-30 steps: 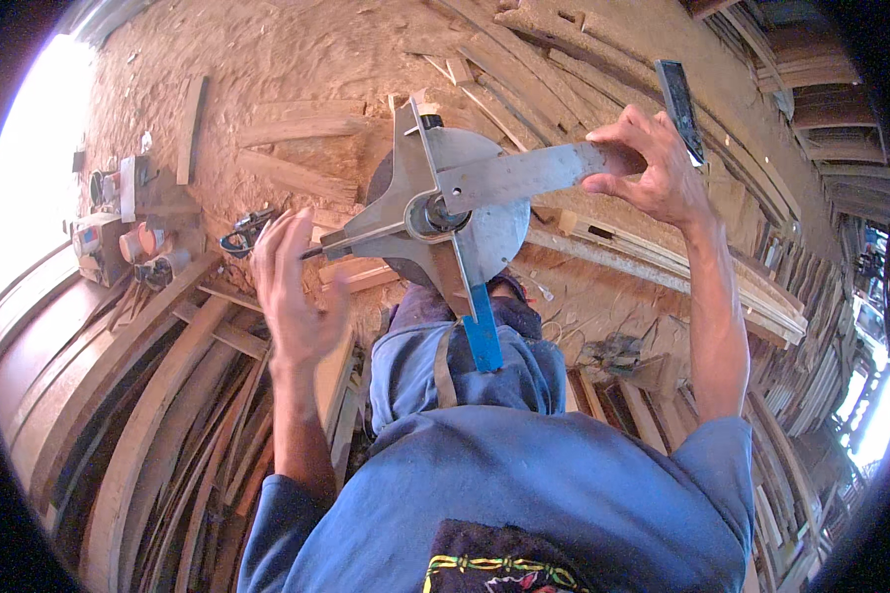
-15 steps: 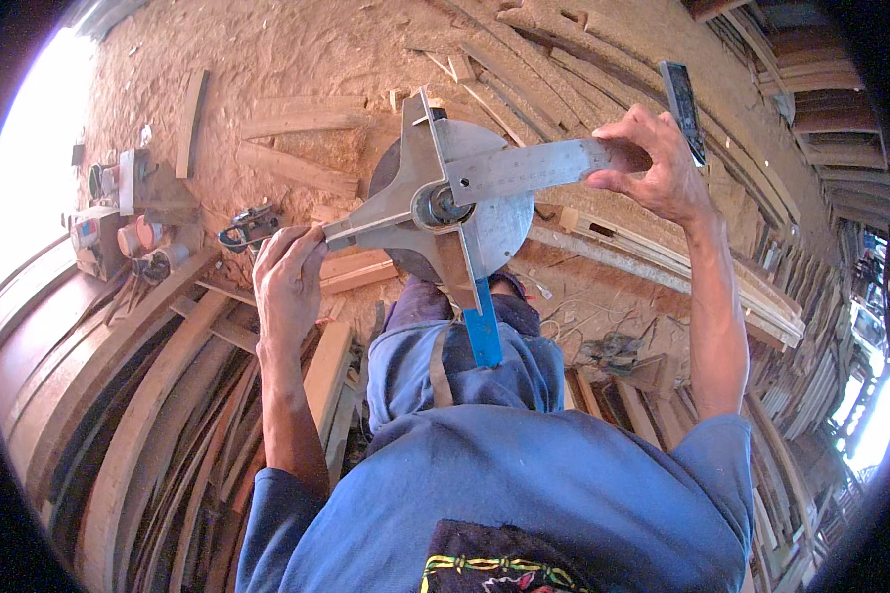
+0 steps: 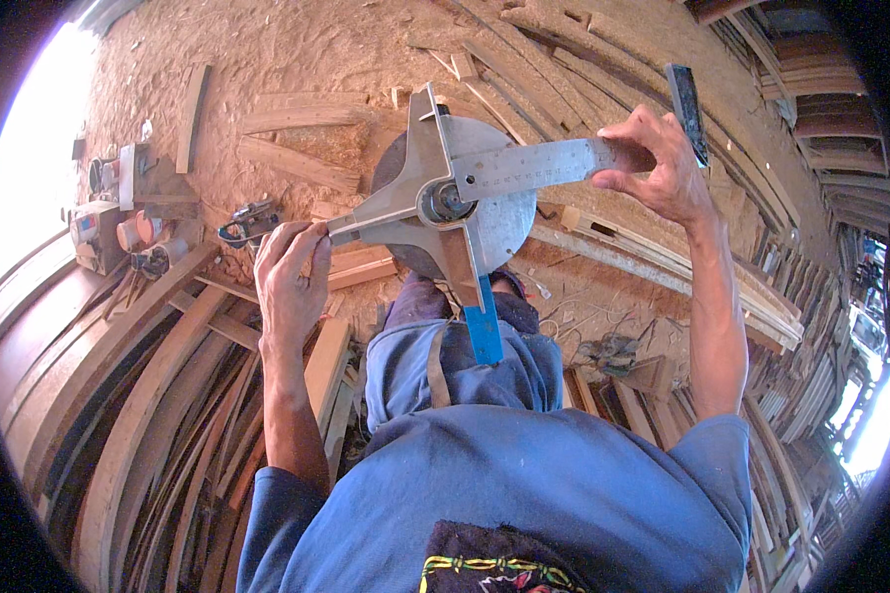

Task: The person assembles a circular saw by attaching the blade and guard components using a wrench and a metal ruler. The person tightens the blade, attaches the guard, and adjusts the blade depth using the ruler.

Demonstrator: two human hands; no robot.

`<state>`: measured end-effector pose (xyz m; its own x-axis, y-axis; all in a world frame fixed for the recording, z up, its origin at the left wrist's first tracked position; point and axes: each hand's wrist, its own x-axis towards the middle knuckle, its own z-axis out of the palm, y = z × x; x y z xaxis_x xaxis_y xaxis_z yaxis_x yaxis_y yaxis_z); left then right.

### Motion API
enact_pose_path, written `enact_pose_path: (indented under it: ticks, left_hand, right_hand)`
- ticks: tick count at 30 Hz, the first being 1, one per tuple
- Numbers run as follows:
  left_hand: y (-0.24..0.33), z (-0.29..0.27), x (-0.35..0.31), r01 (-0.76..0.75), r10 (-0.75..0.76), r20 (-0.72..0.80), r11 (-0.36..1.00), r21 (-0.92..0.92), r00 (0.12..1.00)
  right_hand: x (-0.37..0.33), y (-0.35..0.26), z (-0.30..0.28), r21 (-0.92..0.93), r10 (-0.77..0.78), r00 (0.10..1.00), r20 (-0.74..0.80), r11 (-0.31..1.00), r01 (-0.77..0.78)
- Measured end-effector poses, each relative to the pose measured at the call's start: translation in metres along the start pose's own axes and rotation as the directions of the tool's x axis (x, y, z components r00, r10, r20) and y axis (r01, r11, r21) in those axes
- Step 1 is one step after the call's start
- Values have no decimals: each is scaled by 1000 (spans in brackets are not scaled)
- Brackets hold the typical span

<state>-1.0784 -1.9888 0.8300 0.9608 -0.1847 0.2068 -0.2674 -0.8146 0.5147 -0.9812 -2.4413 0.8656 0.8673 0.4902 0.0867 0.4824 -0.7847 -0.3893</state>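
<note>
In front of my thighs is a grey metal piece with several arms [image 3: 396,212] and a round hub [image 3: 447,202] at its middle. Behind it shows a round metal disc [image 3: 509,222]. The fingertips of my left hand [image 3: 292,267] pinch the end of the left-pointing arm. My right hand [image 3: 658,168] is closed around a flat steel square, whose marked blade [image 3: 534,166] reaches left to the upright edge near the hub. Its dark stock [image 3: 686,114] sticks up beyond my fingers. A blue flat strip [image 3: 483,321] hangs below the lower arm.
Curved timber pieces [image 3: 138,415] are stacked at the left, and long planks [image 3: 682,262] lie at the right. A small dark tool [image 3: 250,225] rests beyond my left hand. Containers [image 3: 138,232] stand at the far left. Sawdust and wood offcuts [image 3: 302,158] cover the ground ahead.
Both hands keep their grips. The armed metal piece, the disc and the square have shifted very slightly in view, with no clear change in how they touch.
</note>
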Motion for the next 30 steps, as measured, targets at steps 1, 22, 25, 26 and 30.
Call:
enact_pose_path:
  ticks: [1, 22, 25, 26, 30]
  left_hand:
    - [0, 0, 1, 1, -1, 2, 1000, 0, 1000]
    - [105, 39, 30, -78, 78, -40, 997, -2, 996]
    - [104, 36, 35, -80, 75, -87, 995, -53, 993]
    - [105, 35, 38, -39, 36, -69, 998, -49, 997]
    - [116, 28, 50, 114, -114, -1, 993, -40, 993]
  right_hand:
    - [0, 0, 0, 5, -9, 1000, -5, 1000, 9]
    - [-2, -1, 0, -11, -6, 1000, 3, 1000, 6]
    - [-2, -2, 0, -7, -9, 1000, 4, 1000, 9]
    - [-2, -2, -1, -8, -6, 1000, 4, 1000, 6]
    - [-2, -3, -1, 4, -3, 1000, -9, 1000, 3]
